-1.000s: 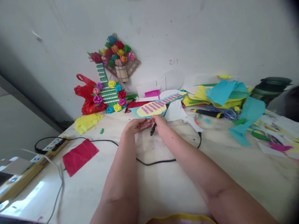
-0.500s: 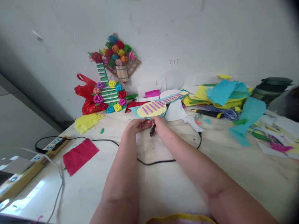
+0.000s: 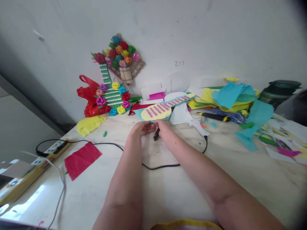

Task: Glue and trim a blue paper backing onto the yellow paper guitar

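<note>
A yellow paper guitar shape [image 3: 155,111] with purple strips across it lies on light blue paper [image 3: 137,112], its neck pointing back and to the right. My left hand [image 3: 144,128] is at the near edge of the blue paper, fingers curled around it. Close beside it, my right hand [image 3: 163,126] is closed on a short black stick-like tool [image 3: 156,134], whose end points towards me; its tip is hidden by the fingers. A white glue gun [image 3: 198,126] lies right of my hands, its black cord running across the table.
A green paper guitar [image 3: 112,97] with paper roses leans by the wall, beside a red bag [image 3: 90,95]. Red paper [image 3: 82,160] and a power strip [image 3: 51,155] lie left. A yellow-black cutter [image 3: 214,117], blue sheets [image 3: 231,94] and a dark jar [image 3: 279,94] stand right.
Both hands stay at the near edge of the blue paper, almost still. The whole view has shifted very slightly.
</note>
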`<action>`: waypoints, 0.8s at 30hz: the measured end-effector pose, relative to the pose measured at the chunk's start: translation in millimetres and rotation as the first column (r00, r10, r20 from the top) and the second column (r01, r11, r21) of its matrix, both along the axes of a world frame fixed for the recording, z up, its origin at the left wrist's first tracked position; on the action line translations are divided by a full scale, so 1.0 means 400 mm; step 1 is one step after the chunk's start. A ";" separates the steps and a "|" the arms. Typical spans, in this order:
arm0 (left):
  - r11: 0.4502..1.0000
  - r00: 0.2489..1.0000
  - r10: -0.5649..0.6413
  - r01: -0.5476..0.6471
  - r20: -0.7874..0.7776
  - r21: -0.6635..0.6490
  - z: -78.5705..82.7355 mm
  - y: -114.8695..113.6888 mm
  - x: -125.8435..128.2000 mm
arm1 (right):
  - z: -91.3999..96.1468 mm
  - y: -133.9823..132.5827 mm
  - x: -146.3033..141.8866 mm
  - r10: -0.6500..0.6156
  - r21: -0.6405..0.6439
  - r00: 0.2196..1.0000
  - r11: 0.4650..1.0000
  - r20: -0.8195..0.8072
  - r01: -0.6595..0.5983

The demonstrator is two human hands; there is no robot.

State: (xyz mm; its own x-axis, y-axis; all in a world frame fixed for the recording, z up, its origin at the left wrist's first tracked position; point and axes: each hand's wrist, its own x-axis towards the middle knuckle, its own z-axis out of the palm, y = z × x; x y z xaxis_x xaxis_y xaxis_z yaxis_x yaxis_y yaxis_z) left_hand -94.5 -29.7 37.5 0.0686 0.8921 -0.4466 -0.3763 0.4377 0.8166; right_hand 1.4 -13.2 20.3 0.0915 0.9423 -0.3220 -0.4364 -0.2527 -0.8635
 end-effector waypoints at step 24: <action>0.985 0.972 0.157 -0.142 -0.177 0.096 -0.015 0.009 -0.004 | 0.069 -0.029 0.063 -0.187 0.204 0.091 0.773 0.978 -0.601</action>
State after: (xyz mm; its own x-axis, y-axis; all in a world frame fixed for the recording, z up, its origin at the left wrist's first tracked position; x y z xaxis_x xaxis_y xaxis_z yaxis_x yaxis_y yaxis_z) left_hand -95.9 -26.3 31.4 -0.1440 0.9202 -0.3641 -0.2731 0.3167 0.9084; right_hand 26.6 -24.7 47.8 -0.3017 0.9067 0.2948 0.7978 0.4094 -0.4425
